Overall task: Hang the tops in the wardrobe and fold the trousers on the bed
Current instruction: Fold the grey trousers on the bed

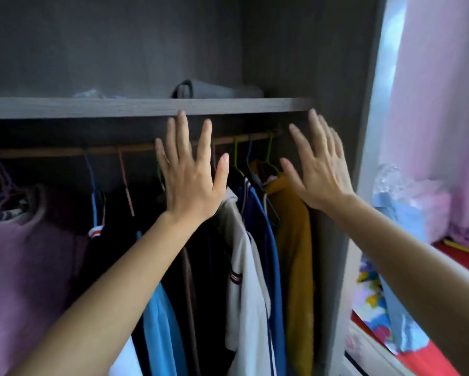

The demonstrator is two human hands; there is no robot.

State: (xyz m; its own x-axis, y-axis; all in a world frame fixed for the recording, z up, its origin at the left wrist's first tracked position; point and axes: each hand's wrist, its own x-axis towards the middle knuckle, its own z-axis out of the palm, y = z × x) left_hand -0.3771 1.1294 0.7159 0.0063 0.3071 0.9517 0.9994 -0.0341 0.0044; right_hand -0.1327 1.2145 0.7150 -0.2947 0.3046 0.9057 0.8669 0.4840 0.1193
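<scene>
We hold our left hand (191,180) and right hand (317,172) up in front of the wardrobe rail (65,151), apart, with fingers straight and spread and nothing in them. The tops hang on the rail under the shelf (146,107): a purple top (18,267), a blue top (162,335), a white top (249,280) and a yellow top (293,240).
</scene>
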